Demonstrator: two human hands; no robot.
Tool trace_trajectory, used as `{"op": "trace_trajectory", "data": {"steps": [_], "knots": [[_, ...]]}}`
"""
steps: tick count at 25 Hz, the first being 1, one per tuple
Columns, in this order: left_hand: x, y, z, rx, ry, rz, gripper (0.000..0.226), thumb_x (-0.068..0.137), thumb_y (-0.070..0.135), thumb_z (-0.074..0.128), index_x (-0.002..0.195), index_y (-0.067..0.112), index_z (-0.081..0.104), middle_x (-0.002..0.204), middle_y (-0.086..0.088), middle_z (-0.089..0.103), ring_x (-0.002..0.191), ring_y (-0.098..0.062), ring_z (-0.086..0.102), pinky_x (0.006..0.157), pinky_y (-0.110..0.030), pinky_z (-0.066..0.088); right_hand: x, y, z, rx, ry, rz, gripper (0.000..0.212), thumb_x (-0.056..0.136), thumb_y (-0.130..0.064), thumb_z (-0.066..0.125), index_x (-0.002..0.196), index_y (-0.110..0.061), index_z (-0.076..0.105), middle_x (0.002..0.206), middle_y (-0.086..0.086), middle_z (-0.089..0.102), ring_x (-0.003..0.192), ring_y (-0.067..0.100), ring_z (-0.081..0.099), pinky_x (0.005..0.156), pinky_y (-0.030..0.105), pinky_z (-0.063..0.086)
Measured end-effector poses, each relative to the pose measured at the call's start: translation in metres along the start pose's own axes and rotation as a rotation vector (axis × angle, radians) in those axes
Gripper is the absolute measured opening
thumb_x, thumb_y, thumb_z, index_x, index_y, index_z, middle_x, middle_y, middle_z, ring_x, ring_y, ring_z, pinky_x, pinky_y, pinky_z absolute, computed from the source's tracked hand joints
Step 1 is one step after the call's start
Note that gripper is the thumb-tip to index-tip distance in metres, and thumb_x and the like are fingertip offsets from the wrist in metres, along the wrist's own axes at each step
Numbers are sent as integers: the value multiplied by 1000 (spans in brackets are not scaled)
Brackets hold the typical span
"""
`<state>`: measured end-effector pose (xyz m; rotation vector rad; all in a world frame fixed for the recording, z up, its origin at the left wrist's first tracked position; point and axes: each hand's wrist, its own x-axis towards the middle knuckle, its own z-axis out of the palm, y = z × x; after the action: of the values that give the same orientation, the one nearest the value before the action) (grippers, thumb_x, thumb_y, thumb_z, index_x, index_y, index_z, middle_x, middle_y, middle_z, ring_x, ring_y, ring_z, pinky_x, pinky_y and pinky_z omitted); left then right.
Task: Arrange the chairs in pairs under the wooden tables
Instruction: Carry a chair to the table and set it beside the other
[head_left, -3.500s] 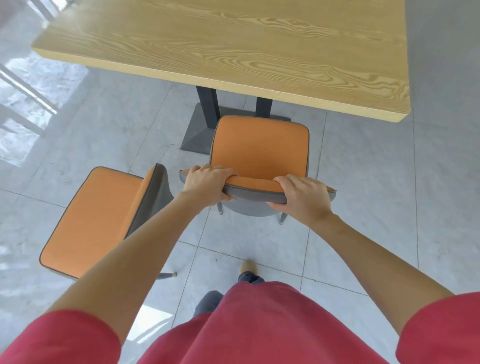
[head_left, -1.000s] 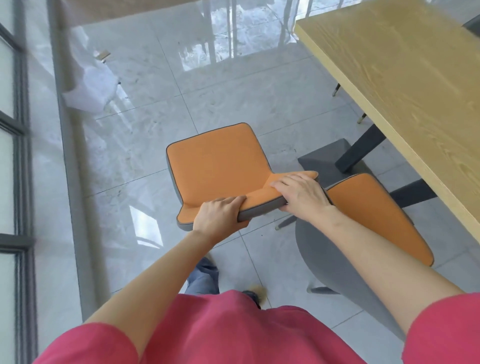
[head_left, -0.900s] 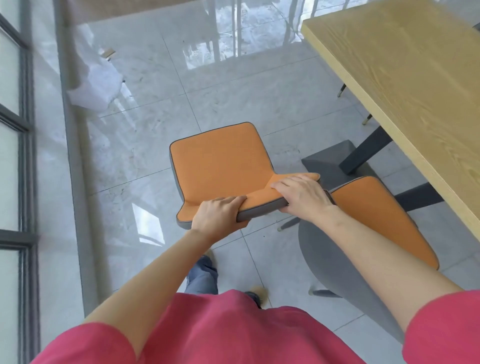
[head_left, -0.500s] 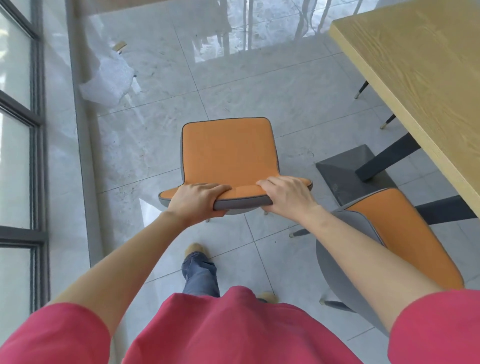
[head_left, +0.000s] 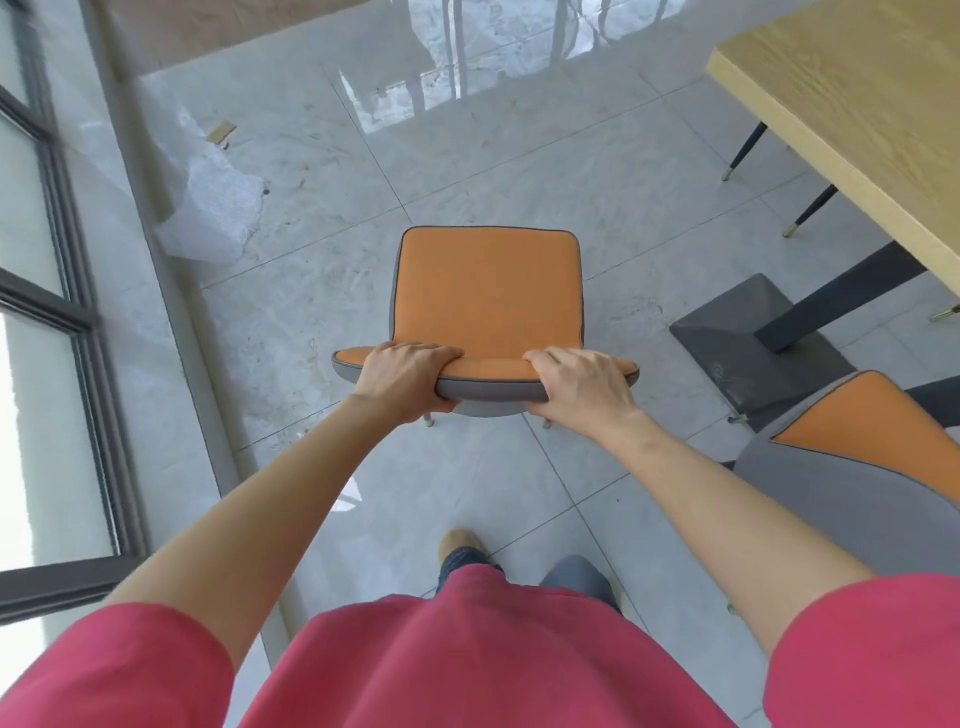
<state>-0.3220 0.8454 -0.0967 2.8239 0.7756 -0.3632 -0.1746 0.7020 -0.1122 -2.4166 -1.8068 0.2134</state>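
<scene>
An orange-cushioned chair with a grey shell back (head_left: 488, 291) is seen from above on the pale grey tiled floor (head_left: 467, 156), its seat pointing away from the person. Its curved backrest top is gripped at both ends: the left hand (head_left: 402, 379) is wrapped round the left part of the rim, fingers over the orange front and thumb under the grey back, and the right hand (head_left: 579, 387) is curled over the right part in the same way. Small gold leg tips show just beneath the backrest.

The chair stands well apart from the light wooden table with a yellowish grain (head_left: 857, 119), which fills the upper right corner of the view. The table is carried on a dark post rising from a grey pyramid-shaped base plate (head_left: 743, 338) — this plate lies on the floor between the held chair and the table edge. A second orange-and-grey chair (head_left: 857, 457) is seen at the right edge, near the base plate, its grey back towards the person.

Dark-framed glass panels (head_left: 57, 312) run along the left side, and a crumpled white plastic sheet (head_left: 213, 208) lies on the floor beside them. Red short sleeves and a red shirt (head_left: 467, 654) — worn by the person — fill the lower edge.
</scene>
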Motion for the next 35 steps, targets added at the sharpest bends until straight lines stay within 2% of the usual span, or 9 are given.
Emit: {"op": "trace_trajectory", "data": {"steps": [4, 9, 14, 20, 24, 28, 30, 33, 35], "knots": [[15, -30, -5, 26, -3, 1, 50, 84, 38, 61, 132, 33, 49, 129, 7, 61, 116, -21, 57, 94, -30, 39, 23, -15, 4, -23, 13, 32, 38, 76, -28, 71, 106, -7, 63, 92, 9, 70, 84, 29, 66, 67, 34, 50], [33, -68, -15, 42, 0, 54, 48, 83, 38, 63, 129, 33, 51, 126, 6, 61, 113, -22, 58, 93, -32, 41, 53, -34, 10, -105, 77, 44, 45, 45, -33, 88, 77, -10, 68, 59, 2, 66, 49, 22, 65, 40, 23, 45], [55, -110, -26, 61, -9, 120, 46, 84, 35, 63, 129, 32, 52, 121, 6, 64, 109, -22, 59, 89, -31, 40, 91, -54, 19, -111, 145, 69, 45, 38, -34, 89, 71, -12, 70, 50, -3, 61, 40, 18, 60, 35, 16, 39], [67, -145, -34, 33, -74, 221, 52, 86, 48, 59, 134, 30, 48, 128, 7, 61, 122, -20, 54, 100, -33, 36, 116, -74, 20, -109, 88, 160, 50, 37, -31, 90, 78, -9, 71, 54, 1, 64, 41, 20, 62, 37, 21, 44], [74, -152, -33, 31, -106, 298, 51, 88, 48, 56, 134, 28, 47, 132, 5, 59, 125, -21, 52, 100, -35, 35, 117, -83, 15, -107, 48, 256, 48, 57, -28, 86, 97, -9, 68, 72, 5, 70, 59, 26, 68, 46, 27, 49], [74, -165, -35, 59, -122, 392, 48, 89, 49, 54, 131, 27, 50, 128, 3, 62, 119, -24, 56, 95, -35, 38, 117, -104, 11, -171, 43, 302, 52, 39, -28, 93, 82, -10, 70, 57, 0, 68, 43, 20, 63, 45, 8, 19], [74, -176, -35, 67, -123, 459, 47, 89, 50, 53, 130, 27, 51, 125, 3, 63, 115, -24, 58, 91, -33, 40, 117, -114, 16, -191, 59, 313, 52, 38, -28, 93, 82, -10, 71, 59, 0, 69, 45, 19, 64, 45, 6, 15], [72, -196, -38, 72, -131, 561, 44, 89, 51, 53, 125, 25, 54, 117, 2, 67, 109, -24, 61, 79, -29, 37, 119, -134, 26, -120, 8, 442, 49, 62, -29, 82, 105, -10, 67, 84, 6, 72, 72, 27, 69, 49, 26, 48], [71, -212, -41, 83, -144, 630, 43, 89, 51, 53, 123, 25, 55, 113, 1, 69, 105, -25, 62, 78, -30, 39, 120, -157, 30, -126, 11, 521, 48, 65, -28, 81, 106, -9, 66, 85, 7, 72, 71, 29, 68, 56, 34, 54]]}}
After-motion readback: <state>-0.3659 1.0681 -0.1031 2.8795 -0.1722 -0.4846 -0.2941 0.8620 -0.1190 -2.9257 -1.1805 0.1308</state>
